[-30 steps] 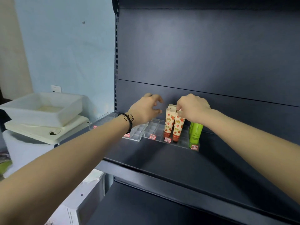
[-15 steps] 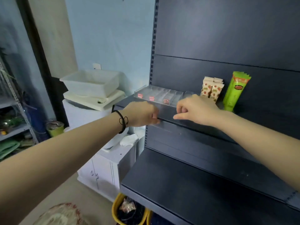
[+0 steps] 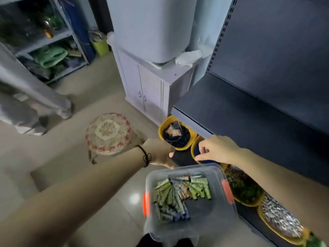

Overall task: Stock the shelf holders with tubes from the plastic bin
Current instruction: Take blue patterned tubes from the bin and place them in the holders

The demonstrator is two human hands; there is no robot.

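A small round stool with a flowery red and cream cushion stands on the shiny tan floor. Behind it is a white cabinet with two little doors, and a big pale box sits on top. Crumpled white plastic lies beside the box. Yellow bowls sit low by the dark shelf base; one near the corner has dark stuff in it. Far left is a grey metal rack with green things on it, and a green bucket stands near it.
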